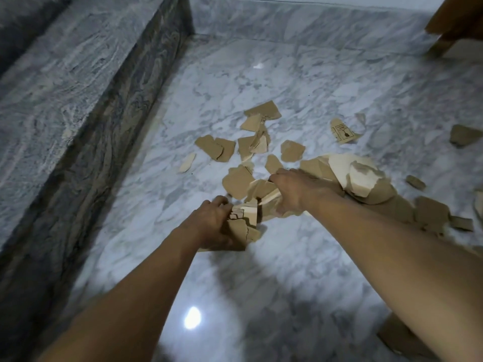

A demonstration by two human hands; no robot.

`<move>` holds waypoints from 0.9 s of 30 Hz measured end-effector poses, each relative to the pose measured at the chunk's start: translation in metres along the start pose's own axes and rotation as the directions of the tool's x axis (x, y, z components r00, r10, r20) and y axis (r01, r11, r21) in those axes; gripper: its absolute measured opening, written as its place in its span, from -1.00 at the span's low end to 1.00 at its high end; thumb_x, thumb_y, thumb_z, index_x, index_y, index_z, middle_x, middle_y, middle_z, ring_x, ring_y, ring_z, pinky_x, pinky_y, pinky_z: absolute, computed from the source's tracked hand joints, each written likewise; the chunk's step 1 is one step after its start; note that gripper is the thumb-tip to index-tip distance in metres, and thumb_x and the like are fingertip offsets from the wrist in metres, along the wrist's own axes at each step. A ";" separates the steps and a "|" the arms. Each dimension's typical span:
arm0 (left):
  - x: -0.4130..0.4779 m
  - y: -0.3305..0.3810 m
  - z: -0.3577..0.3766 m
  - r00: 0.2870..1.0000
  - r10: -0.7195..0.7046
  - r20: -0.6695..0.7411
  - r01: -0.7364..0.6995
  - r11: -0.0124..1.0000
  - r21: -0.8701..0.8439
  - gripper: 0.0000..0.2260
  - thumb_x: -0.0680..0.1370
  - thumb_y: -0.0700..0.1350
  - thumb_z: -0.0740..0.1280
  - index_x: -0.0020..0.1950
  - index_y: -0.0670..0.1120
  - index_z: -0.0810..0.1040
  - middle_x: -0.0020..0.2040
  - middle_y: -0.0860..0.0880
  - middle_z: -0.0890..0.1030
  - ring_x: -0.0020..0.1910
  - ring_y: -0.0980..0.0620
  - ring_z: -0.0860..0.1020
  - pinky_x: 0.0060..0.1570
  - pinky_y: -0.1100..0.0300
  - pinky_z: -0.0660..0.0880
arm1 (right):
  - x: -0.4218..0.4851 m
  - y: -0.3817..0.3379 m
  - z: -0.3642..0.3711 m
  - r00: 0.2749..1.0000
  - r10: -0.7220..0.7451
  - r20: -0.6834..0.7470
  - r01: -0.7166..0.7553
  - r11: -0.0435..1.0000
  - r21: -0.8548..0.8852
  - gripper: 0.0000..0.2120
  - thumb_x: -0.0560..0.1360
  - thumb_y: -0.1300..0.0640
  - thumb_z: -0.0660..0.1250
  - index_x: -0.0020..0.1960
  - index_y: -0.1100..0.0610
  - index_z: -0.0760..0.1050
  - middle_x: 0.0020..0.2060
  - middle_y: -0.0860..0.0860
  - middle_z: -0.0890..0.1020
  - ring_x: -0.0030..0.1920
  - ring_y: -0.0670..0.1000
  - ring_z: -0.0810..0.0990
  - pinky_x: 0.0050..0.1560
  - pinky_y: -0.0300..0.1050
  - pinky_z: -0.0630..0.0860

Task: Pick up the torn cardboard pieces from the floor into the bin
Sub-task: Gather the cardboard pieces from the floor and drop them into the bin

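Note:
Torn brown cardboard pieces (pixel 236 180) lie scattered over the white marble floor (pixel 287 296). My left hand (pixel 211 223) grips a bundle of torn pieces (pixel 244 226) just above the floor. My right hand (pixel 292 192) curls round another cardboard piece (pixel 264 189) right beside it. A bigger heap of cardboard (pixel 363 176) lies past my right wrist. One loose piece carries printed black symbols (pixel 342 131). No bin is in view.
A grey stone step (pixel 78 105) runs along the left side. A marble skirting wall (pixel 300 24) closes the far end. A wooden furniture leg (pixel 449 30) stands at the top right. More cardboard (pixel 402 338) lies at the bottom right under my forearm.

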State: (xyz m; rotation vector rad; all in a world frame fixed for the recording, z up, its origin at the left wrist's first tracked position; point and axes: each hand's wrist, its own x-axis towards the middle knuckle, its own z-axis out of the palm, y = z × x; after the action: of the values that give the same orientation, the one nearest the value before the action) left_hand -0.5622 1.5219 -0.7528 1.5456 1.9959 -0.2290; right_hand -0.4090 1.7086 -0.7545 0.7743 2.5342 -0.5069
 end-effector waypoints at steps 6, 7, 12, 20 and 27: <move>-0.001 0.004 -0.003 0.994 -0.097 0.050 0.101 0.991 -0.089 -0.23 0.43 0.05 0.50 0.53 -0.01 0.20 0.33 -0.14 0.48 0.27 -0.14 0.48 0.19 0.08 0.44 | -0.007 -0.009 0.001 0.993 0.112 0.041 -0.114 0.992 0.060 -0.64 0.36 0.10 0.57 0.07 0.09 0.53 -0.09 0.06 0.63 -0.31 0.01 0.56 -0.47 -0.19 0.35; 0.000 0.003 -0.002 0.990 -0.124 0.068 0.130 0.985 -0.109 -0.22 0.42 0.04 0.51 0.53 0.00 0.18 0.32 -0.14 0.48 0.26 -0.15 0.49 0.16 0.07 0.45 | -0.007 -0.009 0.003 0.993 0.117 0.030 -0.118 0.991 0.067 -0.67 0.36 0.11 0.56 0.06 0.08 0.54 -0.10 0.06 0.64 -0.28 0.03 0.58 -0.45 -0.19 0.38; -0.002 -0.016 0.006 0.974 -0.172 0.147 0.210 0.927 -0.309 -0.37 0.34 0.06 0.57 0.35 0.04 0.42 0.24 -0.02 0.57 0.17 -0.04 0.53 0.07 0.16 0.47 | -0.006 -0.009 0.018 0.993 0.120 -0.012 -0.118 0.983 0.140 -0.59 0.35 0.15 0.55 0.17 0.08 0.56 -0.03 0.05 0.67 -0.11 0.07 0.66 -0.16 -0.06 0.64; 0.040 -0.035 -0.066 0.988 -0.146 0.054 0.155 0.946 -0.286 -0.58 0.37 0.05 0.56 0.16 0.03 0.55 0.15 0.00 0.56 0.17 -0.06 0.53 0.10 0.14 0.43 | -0.061 0.015 -0.013 0.951 0.127 0.281 -0.141 0.989 0.033 -0.40 0.31 -0.04 0.61 0.26 0.05 0.48 -0.14 -0.06 0.57 -0.21 0.00 0.57 -0.28 -0.20 0.52; 0.090 0.009 -0.048 0.982 -0.187 -0.016 0.187 0.982 -0.025 -0.16 0.34 0.25 0.52 0.50 -0.01 0.28 0.52 -0.09 0.09 0.45 -0.24 0.13 0.37 -0.18 0.32 | -0.065 0.024 0.012 0.980 0.143 0.139 -0.128 0.986 -0.110 -0.62 0.29 -0.15 0.57 -0.04 0.06 0.62 -0.06 0.06 0.70 -0.10 0.09 0.66 -0.21 -0.20 0.39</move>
State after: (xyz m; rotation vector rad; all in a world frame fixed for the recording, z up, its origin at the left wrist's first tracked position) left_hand -0.5836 1.6221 -0.7618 1.3503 2.1522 -0.2661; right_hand -0.3423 1.6932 -0.7366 0.8340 2.3333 -0.3741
